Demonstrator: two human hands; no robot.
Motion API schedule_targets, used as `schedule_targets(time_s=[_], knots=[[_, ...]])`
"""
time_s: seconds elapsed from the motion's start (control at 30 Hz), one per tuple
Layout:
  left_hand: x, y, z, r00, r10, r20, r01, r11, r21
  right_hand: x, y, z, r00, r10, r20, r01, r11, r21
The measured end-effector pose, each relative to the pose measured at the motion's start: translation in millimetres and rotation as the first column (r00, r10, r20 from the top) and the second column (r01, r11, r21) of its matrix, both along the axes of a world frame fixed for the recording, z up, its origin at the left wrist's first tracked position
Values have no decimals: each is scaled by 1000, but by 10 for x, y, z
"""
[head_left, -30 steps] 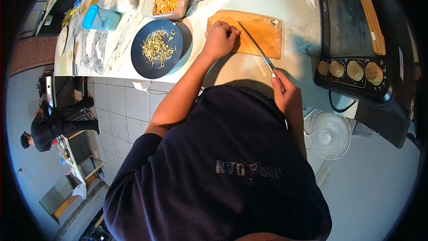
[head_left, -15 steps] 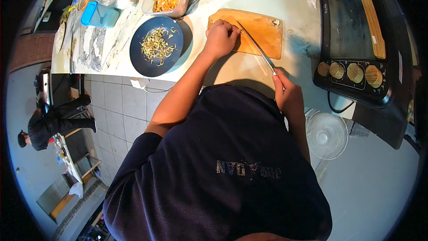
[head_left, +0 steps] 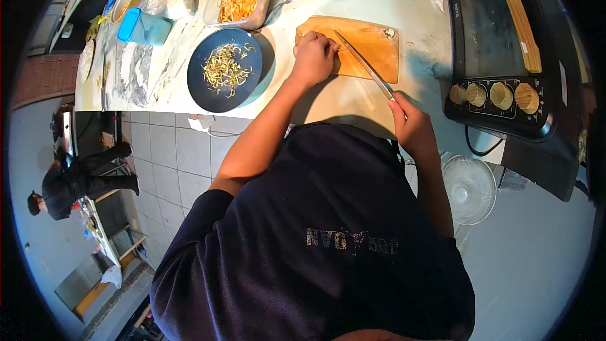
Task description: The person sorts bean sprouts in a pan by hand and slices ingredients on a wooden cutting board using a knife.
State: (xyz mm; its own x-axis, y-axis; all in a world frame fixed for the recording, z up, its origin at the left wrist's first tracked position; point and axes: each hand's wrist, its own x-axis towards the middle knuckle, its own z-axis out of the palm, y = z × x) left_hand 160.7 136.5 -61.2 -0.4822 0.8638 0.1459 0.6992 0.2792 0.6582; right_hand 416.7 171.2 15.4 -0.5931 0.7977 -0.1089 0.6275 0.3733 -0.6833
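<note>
A long knife (head_left: pixel 366 65) lies slanted over the wooden cutting board (head_left: pixel 379 57), its handle in my closed right hand (head_left: pixel 413 126) at the table's front edge. My left hand (head_left: pixel 314 59) rests on the left part of the board with curled fingers, close to the blade. Whatever is under those fingertips is too small and hidden to name. Near the board's upper right corner sits a small pale piece (head_left: pixel 389 32). Left of my left arm, a dark blue bowl (head_left: pixel 200 91) holds thin, pale yellow-green shreds (head_left: pixel 224 69).
Behind the bowl stands a plastic container (head_left: pixel 265 0) of orange shreds. A blue-lidded box (head_left: pixel 151 29) and plastic bags (head_left: pixel 181 1) are at the left. A black oven (head_left: pixel 505 127) with wooden knobs is at the right. A fan (head_left: pixel 468 189) stands below; another person (head_left: pixel 60 189) is far left.
My right hand and the knife handle have shifted slightly to the right. My left hand stays curled on the board. The whole view has shifted a little.
</note>
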Motion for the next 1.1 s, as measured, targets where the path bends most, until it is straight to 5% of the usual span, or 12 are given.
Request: schedule_targets(time_s=[0.37, 0.47, 0.73, 0.93, 1.1], knots=[[26, 31, 10, 999, 28, 23, -29, 1000, 8, 8, -77, -44, 996, -22, 82, 18, 999, 47], [-6, 14, 81, 997, 40, 68, -44, 997, 66, -49, -107, -150, 989, -86, 120, 64, 983, 174], [-474, -184, 633, 946, 55, 318, -140, 957, 252, 144, -152, -92, 972, -208, 111, 209, 978, -1], [-1514, -458, 1005, 926, 375, 34, -376, 915, 148, 344, 4, 36, 944, -307, 120, 314, 948, -46], [-2178, -629, 777, 893, 392, -221, -389, 919, 60, 432, 152, 121, 910, -384, 158, 401, 911, -95]])
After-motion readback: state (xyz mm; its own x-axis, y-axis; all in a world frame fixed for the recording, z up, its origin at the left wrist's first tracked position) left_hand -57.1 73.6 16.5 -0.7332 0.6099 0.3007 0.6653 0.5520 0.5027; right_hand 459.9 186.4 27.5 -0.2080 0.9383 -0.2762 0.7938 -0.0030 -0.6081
